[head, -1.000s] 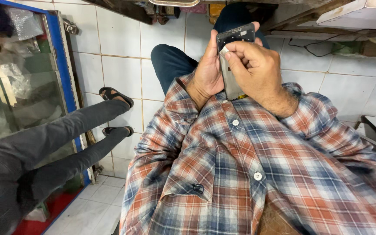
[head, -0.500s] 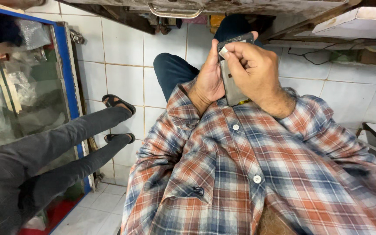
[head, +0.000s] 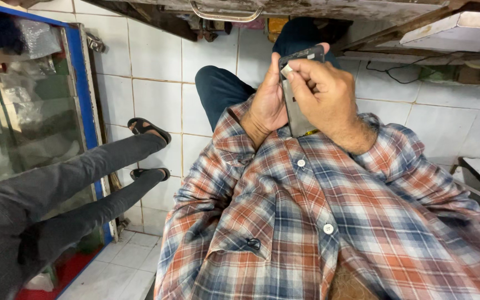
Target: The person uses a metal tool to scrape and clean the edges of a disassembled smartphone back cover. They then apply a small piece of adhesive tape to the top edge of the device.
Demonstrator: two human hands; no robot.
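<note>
We see both hands closed on 1 thin dark rectangular phone-like slab [head: 297, 94], held upright in front of the chest: left hand [head: 270, 103] cups it from behind w/ fingers wrapped round the far edge, right hand [head: 323, 94] grips the front, thumb and forefinger pinching a small pale bit [head: 286, 70] at the slab's top corner. Below, the red, blue & white plaid button shirt [head: 306, 222]. Beyond the hands, dark blue trouser knees [head: 220, 89] over white tiled floor [head: 151, 66]. At left, another person's grey-trousered legs [head: 73, 183] in black sandals [head: 148, 128], beside a blue-framed glass cabinet [head: 81, 83].
</note>
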